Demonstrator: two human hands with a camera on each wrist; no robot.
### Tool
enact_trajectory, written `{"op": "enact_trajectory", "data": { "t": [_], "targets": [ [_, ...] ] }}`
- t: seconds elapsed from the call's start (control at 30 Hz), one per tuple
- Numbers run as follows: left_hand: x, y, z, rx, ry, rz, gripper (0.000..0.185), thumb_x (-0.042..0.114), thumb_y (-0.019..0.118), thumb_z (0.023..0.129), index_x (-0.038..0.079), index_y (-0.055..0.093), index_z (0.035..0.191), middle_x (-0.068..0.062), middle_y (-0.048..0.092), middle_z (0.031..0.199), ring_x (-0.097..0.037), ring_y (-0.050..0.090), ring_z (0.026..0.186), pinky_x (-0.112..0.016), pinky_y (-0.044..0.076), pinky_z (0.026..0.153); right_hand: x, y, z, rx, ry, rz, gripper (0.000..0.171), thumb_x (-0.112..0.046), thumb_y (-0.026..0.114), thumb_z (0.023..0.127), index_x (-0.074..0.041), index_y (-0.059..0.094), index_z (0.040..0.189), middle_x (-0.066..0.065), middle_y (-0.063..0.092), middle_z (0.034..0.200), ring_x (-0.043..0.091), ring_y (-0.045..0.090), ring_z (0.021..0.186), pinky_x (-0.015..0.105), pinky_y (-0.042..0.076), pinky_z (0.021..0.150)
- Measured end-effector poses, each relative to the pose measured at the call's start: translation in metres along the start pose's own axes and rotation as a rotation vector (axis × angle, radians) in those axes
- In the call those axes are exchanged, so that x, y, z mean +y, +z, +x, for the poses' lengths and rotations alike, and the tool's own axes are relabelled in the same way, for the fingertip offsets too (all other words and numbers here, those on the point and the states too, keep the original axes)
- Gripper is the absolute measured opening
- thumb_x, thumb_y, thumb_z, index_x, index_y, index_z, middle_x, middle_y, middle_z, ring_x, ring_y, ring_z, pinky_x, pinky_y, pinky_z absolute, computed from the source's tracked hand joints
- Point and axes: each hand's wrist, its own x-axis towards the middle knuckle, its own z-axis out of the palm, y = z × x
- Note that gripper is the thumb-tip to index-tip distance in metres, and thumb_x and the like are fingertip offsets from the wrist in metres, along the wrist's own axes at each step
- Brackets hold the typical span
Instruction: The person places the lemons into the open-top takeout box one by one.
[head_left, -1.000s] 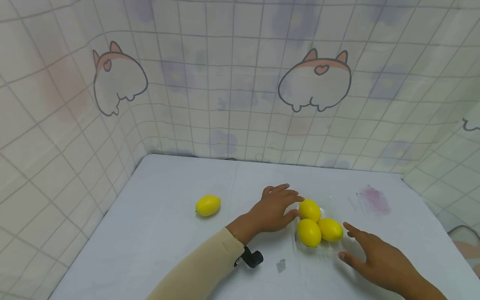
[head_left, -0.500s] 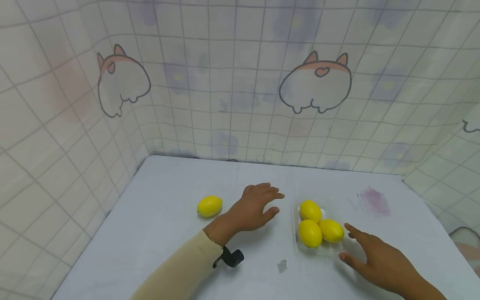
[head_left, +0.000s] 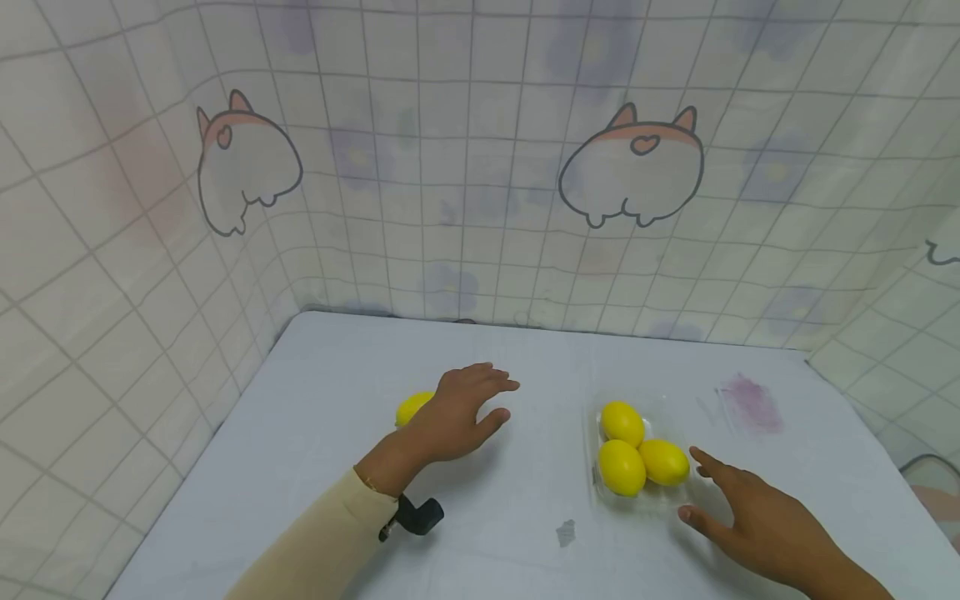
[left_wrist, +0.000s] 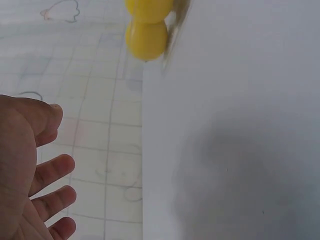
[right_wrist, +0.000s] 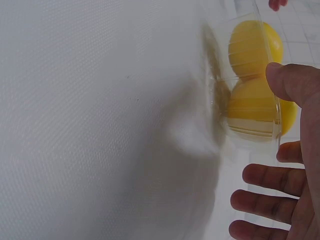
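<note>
Three yellow lemons (head_left: 622, 467) sit in a clear plastic container (head_left: 660, 502) right of the table's middle. A single lemon (head_left: 412, 407) lies on the table to the left, partly hidden behind my left hand (head_left: 455, 417). That hand hovers above the table with fingers spread and nothing in its grasp; the left wrist view shows its fingers (left_wrist: 54, 170) apart from the lemons. My right hand (head_left: 772, 521) is beside the container's right side, thumb and fingers spread. In the right wrist view its thumb (right_wrist: 290, 82) is close to the container's rim; contact cannot be told.
A white-covered table (head_left: 315, 375) spans the area, with a grid-patterned curtain (head_left: 480, 167) behind and at both sides. A pinkish stain (head_left: 750, 402) marks the table's right part, and a small grey patch (head_left: 566, 532) lies near the front.
My left hand has moved left, away from the container and its lemons, and now partly covers the single lemon. My right hand has stayed in place.
</note>
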Motion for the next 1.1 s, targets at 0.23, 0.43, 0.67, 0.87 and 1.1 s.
{"op": "enact_trajectory", "data": {
  "t": [0.23,0.43,0.67,0.87,1.1],
  "targets": [
    [-0.009,-0.012,-0.013,0.046,0.007,-0.008,0.037,0.022,0.065,0.102,0.013,0.064,0.138,-0.008,0.06,0.142,-0.032,0.046,0.14,-0.059,0.037,0.111,0.001,0.0,-0.001,0.014,-0.014,0.007,0.103,-0.081,0.053,0.086,-0.008,0.04,0.156,0.017,0.063,0.135,0.044,0.059,0.119,0.066,0.054,0.081],
    [-0.017,-0.017,-0.022,0.039,-0.022,-0.01,0.039,0.025,0.064,0.103,0.015,0.062,0.14,-0.007,0.059,0.144,-0.03,0.045,0.141,-0.056,0.035,0.113,0.001,0.0,-0.002,0.014,-0.016,0.007,0.103,-0.082,0.053,0.086,-0.007,0.04,0.156,0.016,0.063,0.135,0.043,0.06,0.119,0.066,0.054,0.081],
    [-0.031,-0.022,-0.035,0.027,-0.107,-0.003,0.041,0.025,0.065,0.102,0.017,0.06,0.142,0.001,0.057,0.145,-0.026,0.043,0.142,-0.054,0.033,0.115,-0.002,-0.002,-0.001,0.007,-0.009,0.002,0.102,-0.08,0.055,0.086,-0.007,0.039,0.157,0.015,0.062,0.136,0.043,0.06,0.118,0.066,0.054,0.08],
    [-0.039,-0.028,-0.044,0.042,-0.13,-0.004,0.042,0.023,0.067,0.1,0.015,0.061,0.142,-0.003,0.058,0.144,-0.03,0.045,0.14,-0.059,0.035,0.113,-0.002,0.0,-0.002,0.022,-0.014,0.013,0.102,-0.08,0.054,0.087,-0.008,0.039,0.157,0.015,0.063,0.135,0.043,0.06,0.119,0.066,0.054,0.081],
    [-0.052,-0.03,-0.053,0.036,-0.134,0.014,0.041,0.018,0.066,0.1,0.014,0.061,0.141,-0.005,0.059,0.143,-0.03,0.047,0.138,-0.057,0.037,0.112,-0.002,0.001,-0.004,0.037,-0.026,0.018,0.101,-0.08,0.053,0.087,-0.008,0.039,0.157,0.015,0.064,0.134,0.044,0.059,0.12,0.065,0.054,0.08]
  ]
}}
